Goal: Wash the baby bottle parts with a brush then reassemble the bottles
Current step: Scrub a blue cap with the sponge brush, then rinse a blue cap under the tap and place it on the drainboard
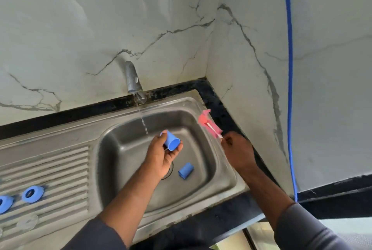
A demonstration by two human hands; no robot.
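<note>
The left hand [161, 156] gripped a blue cap [172, 143] over the sink [124, 149]. The right hand [238, 150] pinched the pink brush [208, 123] at the sink's right edge.

We are looking down at a kitchen corner: a stainless steel sink [124, 149] with a ribbed drainboard [50, 169] is sitting in a black counter [218, 96], a wall-mounted tap [133, 80] is running water [144, 122] into the basin, and marble-patterned tiles [80, 18] are covering both walls meeting behind it.
</note>
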